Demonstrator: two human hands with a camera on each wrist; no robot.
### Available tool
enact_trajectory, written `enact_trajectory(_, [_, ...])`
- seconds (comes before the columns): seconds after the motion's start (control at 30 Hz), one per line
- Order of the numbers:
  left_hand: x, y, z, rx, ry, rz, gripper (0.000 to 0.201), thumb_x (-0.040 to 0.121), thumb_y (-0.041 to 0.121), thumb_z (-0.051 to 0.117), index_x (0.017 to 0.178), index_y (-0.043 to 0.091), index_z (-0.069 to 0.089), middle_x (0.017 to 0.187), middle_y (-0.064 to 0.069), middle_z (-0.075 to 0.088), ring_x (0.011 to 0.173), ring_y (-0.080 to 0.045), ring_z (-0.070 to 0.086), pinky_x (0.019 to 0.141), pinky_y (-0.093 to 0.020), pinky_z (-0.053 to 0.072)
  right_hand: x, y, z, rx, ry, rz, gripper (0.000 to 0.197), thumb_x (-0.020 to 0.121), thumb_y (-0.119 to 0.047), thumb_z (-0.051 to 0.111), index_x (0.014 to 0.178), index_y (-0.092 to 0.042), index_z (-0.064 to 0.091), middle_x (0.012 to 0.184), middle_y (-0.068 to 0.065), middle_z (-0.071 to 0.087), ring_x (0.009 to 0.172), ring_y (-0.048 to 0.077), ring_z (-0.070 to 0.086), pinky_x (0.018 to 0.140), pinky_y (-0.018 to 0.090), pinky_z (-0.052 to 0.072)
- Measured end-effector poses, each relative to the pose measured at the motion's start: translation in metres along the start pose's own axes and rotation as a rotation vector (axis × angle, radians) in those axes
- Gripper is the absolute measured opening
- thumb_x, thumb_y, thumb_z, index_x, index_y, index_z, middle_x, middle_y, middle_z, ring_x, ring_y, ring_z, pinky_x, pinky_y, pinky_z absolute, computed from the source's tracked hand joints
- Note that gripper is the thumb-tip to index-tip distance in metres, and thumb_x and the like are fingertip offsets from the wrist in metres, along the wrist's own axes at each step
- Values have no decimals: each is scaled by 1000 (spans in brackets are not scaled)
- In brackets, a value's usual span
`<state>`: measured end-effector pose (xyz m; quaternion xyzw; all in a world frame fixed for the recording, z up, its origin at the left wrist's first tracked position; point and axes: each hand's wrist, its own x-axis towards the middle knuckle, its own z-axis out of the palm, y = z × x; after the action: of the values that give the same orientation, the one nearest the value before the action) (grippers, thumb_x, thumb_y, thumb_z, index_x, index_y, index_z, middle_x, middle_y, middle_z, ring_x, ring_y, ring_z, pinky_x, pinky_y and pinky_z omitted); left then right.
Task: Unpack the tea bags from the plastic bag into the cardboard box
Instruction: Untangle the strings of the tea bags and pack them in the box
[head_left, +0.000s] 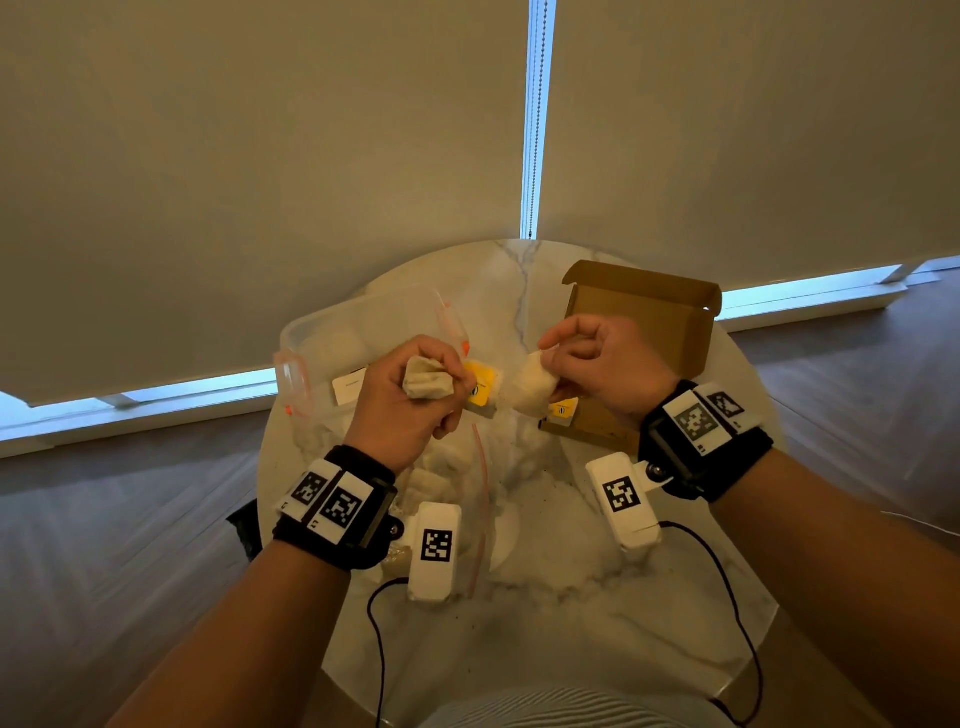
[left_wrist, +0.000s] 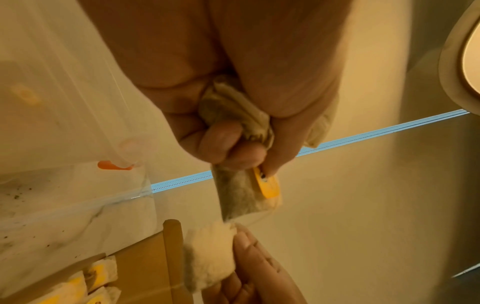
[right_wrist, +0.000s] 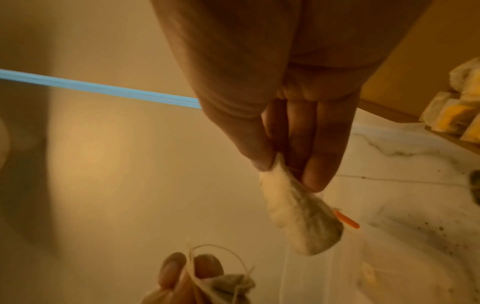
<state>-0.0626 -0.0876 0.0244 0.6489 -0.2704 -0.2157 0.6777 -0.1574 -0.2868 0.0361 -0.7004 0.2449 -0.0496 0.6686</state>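
While a crumpled tea bag (head_left: 427, 383) is clenched in the left hand (head_left: 410, 400), another tea bag (head_left: 530, 389) is pinched by the right hand (head_left: 605, 364), held above the marble table (head_left: 545, 597) between the plastic bag (head_left: 363, 332) at far left and the open cardboard box (head_left: 644, 322) at far right.

Bare bench (head_left: 597, 623) lies open at the near edge; clear tub (head_left: 363, 332) and cardboard box (head_left: 649, 332) crowd the far side.

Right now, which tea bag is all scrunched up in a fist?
The crumpled beige tea bag in the left hand; the pale tea bag in the right hand hangs from pinching fingertips.
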Motion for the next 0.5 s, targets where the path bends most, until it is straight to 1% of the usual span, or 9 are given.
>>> enact_trajectory(0.07, [1, -1, -2, 35, -24, -7, 19, 80, -4, 62, 73, 13, 67, 62, -25, 50, 45, -20, 45, 43, -25, 35, 0, -1, 0, -50, -6, -25, 10, 87, -2, 66, 96, 0, 64, 81, 19, 70, 69, 26, 66, 57, 27, 58])
enact_trajectory(0.1, [2, -3, -3, 69, -35, -11, 21, 80, -5, 61, 73, 12, 70, 64, -27, 52, 45, -20, 46, 44, -25, 35, 0, -3, 0, -86, -16, -41, 10, 86, -3, 67, 95, 1, 65, 78, 16, 70, 65, 22, 66, 56, 24, 57])
enact_trajectory(0.17, [3, -7, -2, 148, -42, -23, 26, 84, -10, 61, 78, 12, 74, 64, -13, 59, 46, -17, 48, 45, -25, 37, -1, -6, 0, -153, -37, -79, 11, 85, -5, 68, 94, 2, 66, 76, 14, 70, 58, 13, 63, 55, 20, 54])
enact_trajectory(0.23, [5, -9, 0, 210, -29, -46, 25, 85, -9, 64, 86, 14, 75, 68, -1, 64, 49, -10, 52, 47, -22, 40, -2, -9, 2, -183, -43, -121, 10, 85, -5, 69, 93, 1, 68, 77, 15, 70, 56, 10, 61, 55, 21, 54])
enact_trajectory(0.3, [6, -9, 4, 247, 28, -61, 18, 81, -3, 72, 88, 13, 76, 73, 2, 69, 56, -3, 58, 54, -18, 45, -2, -12, 4, -200, -42, -165, 6, 84, -5, 69, 90, -1, 69, 79, 15, 70, 57, 10, 61, 55, 21, 54])
enact_trajectory(0.33, [7, -9, 5, 260, 59, -49, 14, 79, 1, 76, 88, 13, 76, 76, 2, 71, 61, -3, 62, 59, -18, 48, -2, -12, 5, -211, -42, -182, 5, 84, -5, 70, 89, -2, 70, 80, 14, 70, 57, 10, 61, 55, 21, 54])
enact_trajectory(0.37, [8, -10, 6, 269, 84, -28, 14, 77, 4, 79, 87, 13, 77, 79, 1, 73, 68, -6, 67, 65, -22, 52, -2, -12, 6, -224, -40, -191, 4, 84, -5, 70, 88, -4, 70, 81, 12, 70, 58, 9, 61, 55, 21, 54])
enact_trajectory(0.43, [8, -11, 6, 293, 117, 9, 15, 75, 9, 82, 86, 18, 77, 85, 0, 75, 81, -15, 72, 78, -35, 58, -1, -11, 9, -246, -13, -195, 3, 84, -7, 71, 87, -5, 71, 81, 9, 70, 59, 11, 62, 55, 22, 55])
enact_trajectory(0.5, [8, -11, 9, 326, 132, 39, 17, 73, 8, 83, 84, 20, 77, 86, 1, 76, 85, -17, 72, 83, -41, 58, 1, -9, 12, -225, 55, -185, 2, 84, -9, 71, 85, -7, 72, 79, 9, 71, 59, 15, 63, 56, 23, 55])
